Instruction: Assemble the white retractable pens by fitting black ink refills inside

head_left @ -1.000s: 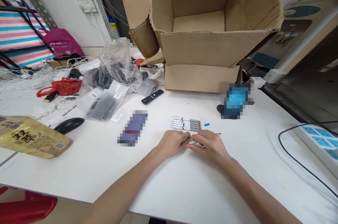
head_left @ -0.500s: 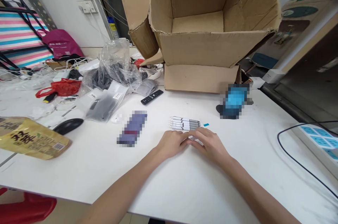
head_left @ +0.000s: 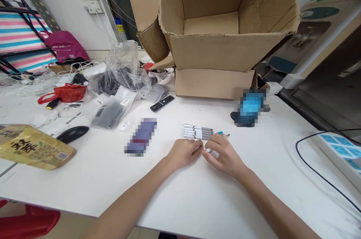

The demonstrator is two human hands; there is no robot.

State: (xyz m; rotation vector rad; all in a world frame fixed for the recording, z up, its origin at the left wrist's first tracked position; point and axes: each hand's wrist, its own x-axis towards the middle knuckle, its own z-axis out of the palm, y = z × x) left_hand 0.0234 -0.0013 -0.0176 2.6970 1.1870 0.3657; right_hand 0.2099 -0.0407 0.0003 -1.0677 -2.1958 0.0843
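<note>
Two bare forearms reach in from the near edge of a white table (head_left: 180, 190), and the hands meet close together near its middle. The right hand (head_left: 224, 156) is closed around a slim pen (head_left: 208, 150), its fingers pinched along the barrel, with a silver end showing at the lower left and a pointed tip past the fingers at the upper right. The left hand (head_left: 183, 153) rests on the table beside it, fingers loosely curled; whether it grips anything, I cannot tell. Just above the hands lies a bundle of white-and-grey pens (head_left: 196, 132), side by side and touching the right hand's fingers, with a small blue scrap (head_left: 220, 133) just beside them.

Further back stands an open cardboard box (head_left: 211, 55), flaps up. A blurred blue object (head_left: 251, 107) sits near its corner, and a blurred purple object (head_left: 141, 136) lies left of the pens. Beyond that are a black remote control (head_left: 162, 103), a clear plastic bag (head_left: 122, 68), a black computer mouse (head_left: 72, 134) and a yellow printed bag (head_left: 34, 148). A power strip (head_left: 338, 148) lies at the right edge of the table.
</note>
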